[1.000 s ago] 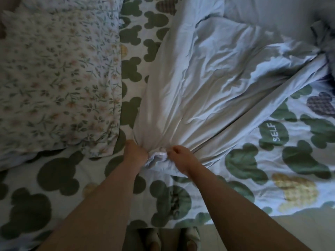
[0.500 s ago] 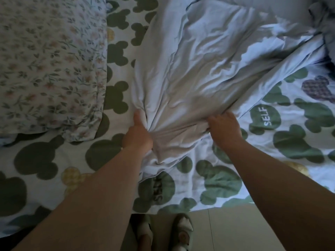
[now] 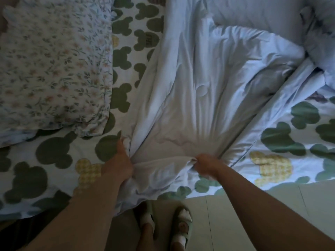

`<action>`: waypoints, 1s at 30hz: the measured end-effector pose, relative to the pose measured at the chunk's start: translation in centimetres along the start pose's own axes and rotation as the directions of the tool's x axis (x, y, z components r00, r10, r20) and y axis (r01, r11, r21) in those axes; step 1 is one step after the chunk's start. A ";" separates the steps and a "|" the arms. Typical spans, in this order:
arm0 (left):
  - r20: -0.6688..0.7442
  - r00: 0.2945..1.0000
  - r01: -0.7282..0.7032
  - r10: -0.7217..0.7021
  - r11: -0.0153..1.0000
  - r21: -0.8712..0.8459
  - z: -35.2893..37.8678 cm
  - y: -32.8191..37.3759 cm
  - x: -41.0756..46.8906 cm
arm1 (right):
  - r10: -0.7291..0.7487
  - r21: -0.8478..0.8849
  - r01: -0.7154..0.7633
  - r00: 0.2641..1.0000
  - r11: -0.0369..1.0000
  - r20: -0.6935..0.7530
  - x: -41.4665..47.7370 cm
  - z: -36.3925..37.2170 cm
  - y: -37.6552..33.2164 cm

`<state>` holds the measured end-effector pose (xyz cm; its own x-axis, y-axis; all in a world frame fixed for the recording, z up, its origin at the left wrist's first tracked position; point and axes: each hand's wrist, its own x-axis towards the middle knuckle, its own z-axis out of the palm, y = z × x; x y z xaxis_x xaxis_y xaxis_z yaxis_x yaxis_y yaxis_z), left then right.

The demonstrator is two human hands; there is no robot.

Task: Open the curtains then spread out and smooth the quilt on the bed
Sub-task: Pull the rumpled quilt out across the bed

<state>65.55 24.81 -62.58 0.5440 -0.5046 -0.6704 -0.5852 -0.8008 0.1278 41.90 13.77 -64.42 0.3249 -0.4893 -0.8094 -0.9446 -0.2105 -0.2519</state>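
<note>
Quilt (image 3: 208, 91) runs off top and right edges; full extent not seen. Fingertips of left hand (image 3: 120, 160) and right hand (image 3: 206, 163) buried in its folds. Floral pillow (image 3: 54, 69) cropped left and top. Lettering on sheet (image 3: 59, 171) blurred, unreadable.

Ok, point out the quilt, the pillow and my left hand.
quilt (image 3: 208, 91), head view, its crumpled middle.
pillow (image 3: 54, 69), head view, centre of its floral top.
left hand (image 3: 121, 160), head view, back of the hand.

Arms outstretched, left hand (image 3: 119, 164) and right hand (image 3: 205, 164) clenched, gripping
</note>
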 end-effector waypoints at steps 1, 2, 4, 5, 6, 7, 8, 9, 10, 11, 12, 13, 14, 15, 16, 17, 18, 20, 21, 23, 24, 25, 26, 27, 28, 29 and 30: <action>-0.001 1.000 -0.007 0.007 1.000 0.018 0.4 -0.4 -0.3 | 0.006 0.023 -0.007 1.000 1.000 0.025 -0.2 0.5 0.0; 0.001 1.000 -0.009 0.009 1.000 0.018 0.7 -0.6 -0.4 | 0.009 0.035 -0.010 0.999 0.999 0.043 -0.4 0.7 0.1; 0.018 1.000 0.021 -0.020 0.999 -0.030 1.0 -0.5 0.0 | 0.007 0.020 -0.009 0.997 1.000 0.082 -0.6 0.6 0.1; 0.029 0.999 0.048 -0.046 0.996 -0.071 0.9 -0.3 0.4 | 0.002 0.014 -0.003 0.995 1.000 0.095 -0.8 0.3 0.0; 0.034 0.997 0.075 -0.071 0.990 -0.122 0.8 0.0 0.7 | -0.010 0.030 0.007 0.994 1.000 0.105 -1.1 -0.1 -0.3; 0.027 0.996 0.087 -0.084 0.980 -0.180 0.6 0.3 1.2 | -0.024 0.056 0.018 0.993 0.998 0.112 -1.4 -0.7 -0.6; 0.005 0.996 0.086 -0.087 0.964 -0.253 0.2 0.8 1.6 | -0.039 0.090 0.028 0.992 0.996 0.124 -1.7 -1.2 -1.2; -0.029 0.996 0.073 -0.087 0.941 -0.332 -0.1 1.3 2.1 | -0.064 0.147 0.045 0.990 0.988 0.129 -1.9 -1.9 -1.7; -0.065 0.994 0.059 -0.093 0.912 -0.407 -0.6 2.0 2.5 | -0.091 0.216 0.064 0.989 0.974 0.120 -1.9 -2.6 -2.3; -0.099 0.989 0.047 -0.108 0.875 -0.482 -1.0 2.8 3.1 | -0.121 0.288 0.090 0.988 0.953 0.093 -1.6 -3.2 -3.0; -0.126 0.984 0.036 -0.129 0.826 -0.563 -1.4 3.4 3.8 | -0.136 0.341 0.114 0.990 0.933 0.043 -1.2 -3.6 -3.6; -0.148 0.977 0.026 -0.155 0.771 -0.636 -1.8 3.9 4.6 | -0.134 0.356 0.134 0.991 0.925 -0.027 -0.7 -4.0 -4.1; -0.155 0.971 0.026 -0.182 0.726 -0.688 -2.1 4.3 5.2 | -0.128 0.340 0.150 0.988 0.928 -0.087 -0.3 -4.2 -4.7; -0.152 0.970 0.022 -0.191 0.690 -0.723 -2.3 4.6 5.7 | -0.132 0.332 0.167 0.983 0.928 -0.127 0.2 -4.3 -5.2; -0.146 0.973 0.012 -0.179 0.671 -0.741 -2.6 4.8 6.0 | -0.128 0.358 0.168 0.983 0.918 -0.133 0.7 -4.1 -5.6; -0.143 0.978 -0.007 -0.152 0.662 -0.750 -2.7 4.8 6.3 | -0.129 0.398 0.168 0.984 0.902 -0.123 1.2 -3.8 -5.9; -0.154 0.981 -0.034 -0.118 0.678 -0.734 -2.9 5.0 6.2 | -0.135 0.408 0.170 0.984 0.897 -0.114 1.5 -3.5 -6.2; -0.224 0.970 -0.068 -0.091 0.785 -0.615 -3.3 4.4 5.4 | -0.156 0.302 0.176 0.984 0.937 -0.089 1.7 -2.8 -6.8; -0.268 0.958 -0.064 -0.099 0.840 -0.539 -3.5 3.8 5.1 | -0.168 0.229 0.184 0.982 0.956 -0.087 1.9 -2.5 -6.8; -0.319 0.939 -0.032 -0.125 0.896 -0.444 -3.9 1.5 4.8 | -0.179 0.151 0.190 0.980 0.970 -0.084 1.8 -2.1 -6.9; -0.325 0.935 -0.012 -0.139 0.906 -0.423 -4.2 0.3 4.8 | -0.176 0.135 0.186 0.981 0.973 -0.080 1.8 -1.9 -6.9; -0.325 0.933 0.009 -0.154 0.913 -0.409 -4.4 -0.8 4.8 | -0.173 0.122 0.181 0.982 0.976 -0.077 1.7 -1.9 -6.8; -0.325 0.930 0.031 -0.173 0.916 -0.399 -4.7 -1.6 4.8 | -0.167 0.127 0.176 0.983 0.976 -0.077 1.7 -1.9 -6.6; -0.329 0.924 0.052 -0.192 0.919 -0.392 -4.9 -2.1 4.9 | -0.159 0.149 0.169 0.984 0.974 -0.078 1.6 -2.0 -6.4; -0.337 0.917 0.071 -0.214 0.918 -0.390 -5.1 -2.4 4.7 | -0.150 0.177 0.164 0.985 0.971 -0.087 1.6 -2.1 -6.2; -0.344 0.906 0.098 -0.245 0.914 -0.394 -5.3 -2.6 4.5 | -0.152 0.189 0.168 0.983 0.967 -0.099 1.6 -2.3 -6.1; -0.344 0.898 0.125 -0.276 0.907 -0.401 -5.1 -2.8 4.1 | -0.158 0.185 0.175 0.982 0.967 -0.103 1.5 -2.5 -5.8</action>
<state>72.54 23.33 -61.95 0.8563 -0.3431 -0.3860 -0.2215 -0.9192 0.3255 48.00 12.14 -62.84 0.4734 -0.5344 -0.7002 -0.8652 -0.1326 -0.4837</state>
